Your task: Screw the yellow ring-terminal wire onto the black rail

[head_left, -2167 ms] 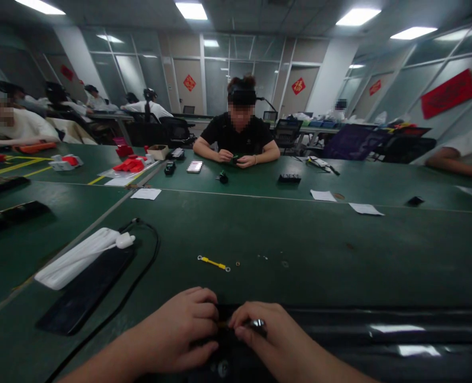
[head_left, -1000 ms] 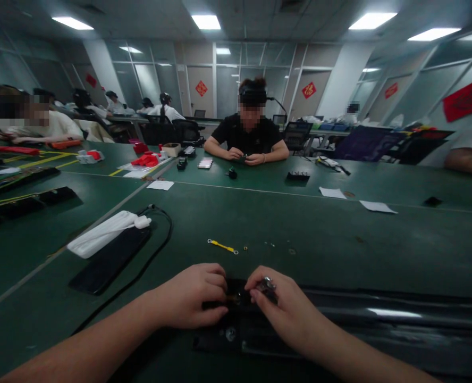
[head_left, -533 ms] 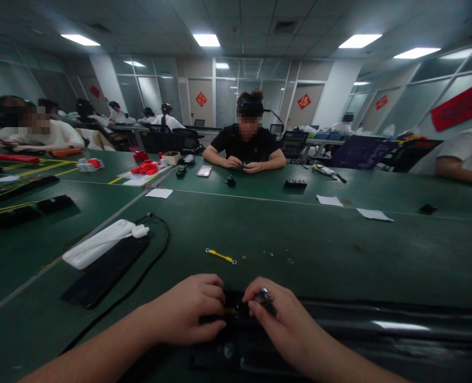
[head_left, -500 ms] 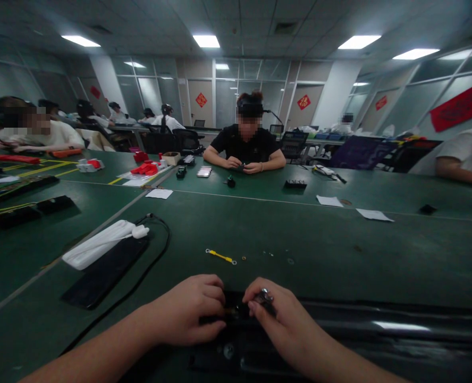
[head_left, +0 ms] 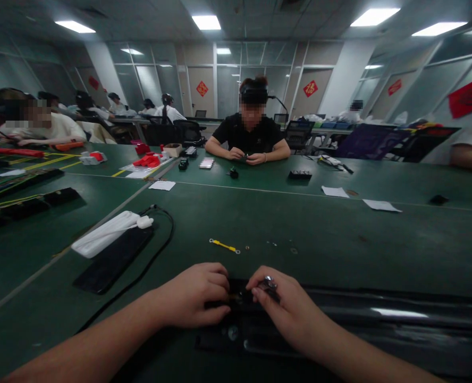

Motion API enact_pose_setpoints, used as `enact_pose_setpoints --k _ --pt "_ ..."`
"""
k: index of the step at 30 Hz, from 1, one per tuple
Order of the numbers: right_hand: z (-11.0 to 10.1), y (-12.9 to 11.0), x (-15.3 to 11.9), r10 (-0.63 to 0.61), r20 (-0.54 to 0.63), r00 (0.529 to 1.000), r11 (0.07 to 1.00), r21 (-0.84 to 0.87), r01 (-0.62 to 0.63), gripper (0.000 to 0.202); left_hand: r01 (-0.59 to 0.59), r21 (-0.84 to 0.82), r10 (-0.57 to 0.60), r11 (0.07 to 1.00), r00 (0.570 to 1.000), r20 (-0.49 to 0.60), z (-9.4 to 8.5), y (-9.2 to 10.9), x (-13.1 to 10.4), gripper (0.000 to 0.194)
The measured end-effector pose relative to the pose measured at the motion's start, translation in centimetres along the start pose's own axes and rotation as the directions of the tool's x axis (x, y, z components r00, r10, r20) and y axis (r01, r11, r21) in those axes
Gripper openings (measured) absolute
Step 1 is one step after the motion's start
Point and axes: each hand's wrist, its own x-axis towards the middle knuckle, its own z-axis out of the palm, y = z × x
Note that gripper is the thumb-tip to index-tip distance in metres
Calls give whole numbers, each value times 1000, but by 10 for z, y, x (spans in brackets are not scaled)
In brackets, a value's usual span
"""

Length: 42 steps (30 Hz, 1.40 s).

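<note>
A long glossy black part (head_left: 395, 313) lies along the table's near edge. At its left end, my left hand (head_left: 198, 295) has its fingers curled together, and what they grip, if anything, is hidden. Close by on the right, my right hand (head_left: 286, 306) is closed around a small shiny metal tool (head_left: 269, 283), mostly covered by the fingers. A round metal fastener (head_left: 233, 333) shows on the black part below the hands. Beyond them lies a yellow strap (head_left: 225, 246) with a metal ring at each end, and a small brass-coloured ring (head_left: 247, 247) beside it.
On the left are a white power bank-like block (head_left: 106, 234), a dark flat slab (head_left: 114, 260) and a black cable (head_left: 156, 255). Small clear bits lie beyond my right hand. Across the green table (head_left: 339, 239) sits a person in black (head_left: 250, 135), near red parts (head_left: 148, 159) and papers.
The whole view has tilted down slightly, so the table things appear higher and a little to the right. Both hands keep nearly the same pose at the black part.
</note>
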Motion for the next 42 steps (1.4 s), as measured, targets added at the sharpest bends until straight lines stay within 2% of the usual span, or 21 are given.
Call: enact_pose_setpoints --k 27,42 --pt "-2 0 0 14 20 1000 1000 8 -14 14 -22 -2 22 1000 1000 -3 -1 -1 0 13" --pt "-1 6 5 -13 -16 1000 999 -34 13 14 -28 114 29 993 1000 -2 0 -6 -1 13"
